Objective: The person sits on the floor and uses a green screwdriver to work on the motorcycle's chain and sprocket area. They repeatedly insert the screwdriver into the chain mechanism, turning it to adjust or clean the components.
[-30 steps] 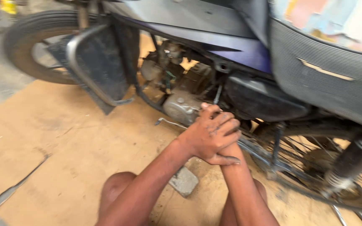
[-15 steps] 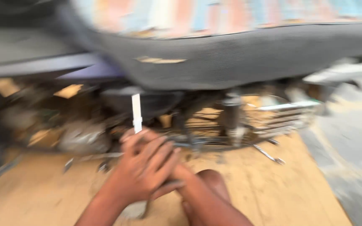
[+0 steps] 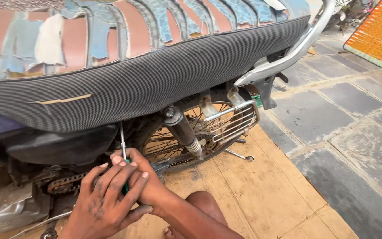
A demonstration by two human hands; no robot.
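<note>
both hands are together under the side of the grey ribbed motorcycle seat [image 3: 164, 84], and they are clamped on a screwdriver with green handle and thin metal shaft [image 3: 123, 146]. the left hand [image 3: 105, 199] lies in front, its fingers spread over the right hand [image 3: 149, 183], which is closed around the green handle (only a small part of the handle shows between the fingers). the metal shaft comes out above the hands and stands almost upright, its tip reaching up to the dark body panel just under the seat. just left of the hands is the rusty drive chain [image 3: 63, 183]. just right of them is the spoked rear wheel [image 3: 173, 141] with the black shock absorber [image 3: 183, 132] in front of it. a silver spanner [image 3: 239, 155] lies on the brown plywood sheet [image 3: 253, 194], well apart from the hands, near its edge by the grey stone floor [image 3: 341, 119].
</note>
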